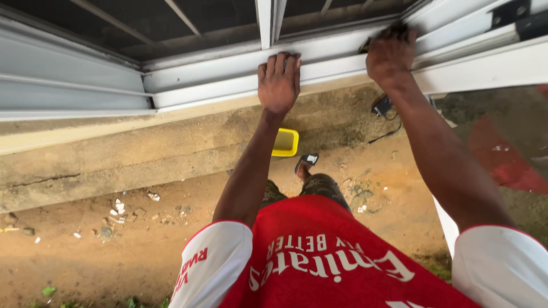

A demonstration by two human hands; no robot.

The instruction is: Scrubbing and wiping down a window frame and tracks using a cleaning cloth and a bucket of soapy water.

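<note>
both hands (pixel 278 82) (pixel 390 54) flat against the white window frame (pixel 228 65)

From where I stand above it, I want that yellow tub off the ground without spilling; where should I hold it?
Take the yellow tub by its raised rim, coming straight down from above. It sits upright with its open top facing up, and its near edge is unobstructed. Its contents cannot be seen.

— How many hands were up on the window frame (pixel 342 57)?
— Two: the left hand (pixel 278 82) and the right hand (pixel 390 54).
— And on the ground?
— One yellow tub (pixel 285 142), one sandalled foot (pixel 305 165), one dark gadget (pixel 381 106) with a cord.
</note>
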